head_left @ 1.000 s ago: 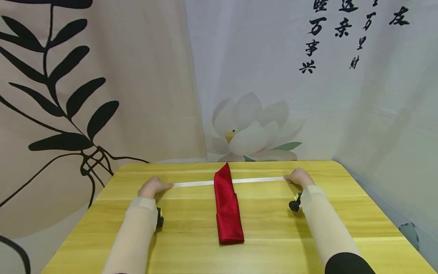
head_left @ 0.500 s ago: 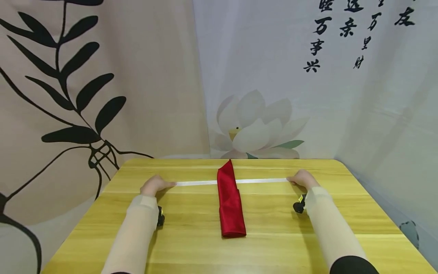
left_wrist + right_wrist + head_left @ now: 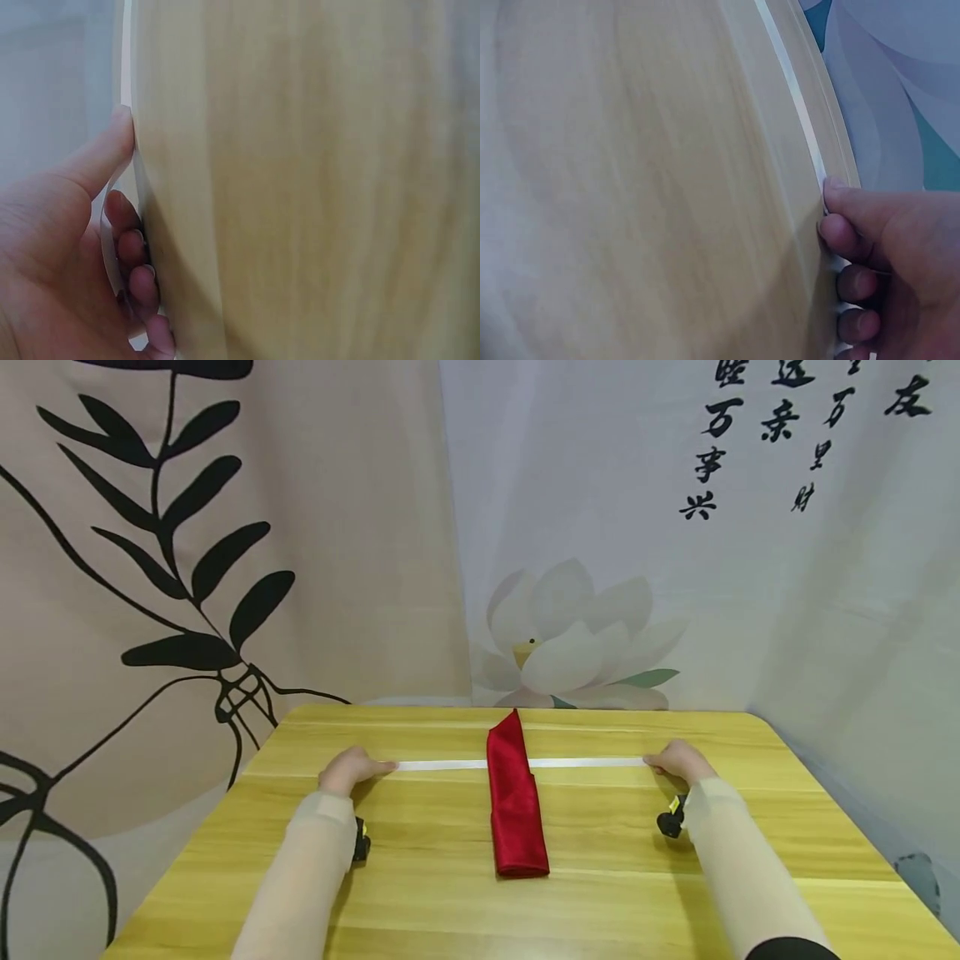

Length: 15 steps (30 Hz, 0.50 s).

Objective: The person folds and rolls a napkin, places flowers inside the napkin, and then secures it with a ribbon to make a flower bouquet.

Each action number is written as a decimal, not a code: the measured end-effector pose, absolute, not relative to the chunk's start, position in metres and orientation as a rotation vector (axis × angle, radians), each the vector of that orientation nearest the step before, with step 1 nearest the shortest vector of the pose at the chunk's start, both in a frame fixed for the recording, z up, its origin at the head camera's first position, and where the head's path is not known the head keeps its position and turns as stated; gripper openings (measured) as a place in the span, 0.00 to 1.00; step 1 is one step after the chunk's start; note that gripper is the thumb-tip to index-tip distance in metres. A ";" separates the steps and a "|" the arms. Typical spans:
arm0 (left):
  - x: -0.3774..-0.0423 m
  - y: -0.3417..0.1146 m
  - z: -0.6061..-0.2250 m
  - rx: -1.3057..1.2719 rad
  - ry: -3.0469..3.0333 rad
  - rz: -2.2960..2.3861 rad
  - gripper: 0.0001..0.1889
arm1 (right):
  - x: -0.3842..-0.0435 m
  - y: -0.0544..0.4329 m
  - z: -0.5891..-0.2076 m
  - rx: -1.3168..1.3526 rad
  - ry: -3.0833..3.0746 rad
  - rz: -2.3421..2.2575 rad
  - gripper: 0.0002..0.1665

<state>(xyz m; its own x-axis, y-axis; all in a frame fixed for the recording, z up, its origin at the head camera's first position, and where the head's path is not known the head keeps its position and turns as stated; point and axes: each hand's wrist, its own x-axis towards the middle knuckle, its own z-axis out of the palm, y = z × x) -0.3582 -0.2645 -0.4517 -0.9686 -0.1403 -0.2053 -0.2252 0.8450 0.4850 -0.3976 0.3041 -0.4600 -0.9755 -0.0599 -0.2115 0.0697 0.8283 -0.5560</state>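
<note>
Ribbon (image 3: 585, 762) runs near the table's (image 3: 600, 893) far edge, pinched shut in left hand (image 3: 348, 770) and right hand (image 3: 681, 762). Red cloth (image 3: 517, 810) lies over it, wide table on both sides.

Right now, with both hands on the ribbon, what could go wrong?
1. The white ribbon runs under the folded red cloth, so an uneven pull could drag or skew the cloth.
2. Neither the left hand nor the right hand touches the cloth, so its folds might loosen if it shifts.
3. The ribbon is narrow and pinched at both sides; it could slip from either hand.
</note>
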 end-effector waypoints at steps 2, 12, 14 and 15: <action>-0.356 -0.264 -0.452 -0.289 2.856 0.780 0.30 | -0.394 0.305 -0.461 0.003 2.797 -0.849 0.26; -0.352 -0.265 -0.455 -0.271 2.885 0.779 0.30 | -0.385 0.305 -0.457 -0.037 2.800 -0.821 0.26; -0.351 -0.264 -0.457 -0.286 2.874 0.778 0.30 | -0.383 0.306 -0.458 -0.042 2.802 -0.820 0.26; -0.350 -0.264 -0.457 -0.278 2.877 0.775 0.30 | -0.382 0.307 -0.458 -0.054 2.812 -0.818 0.26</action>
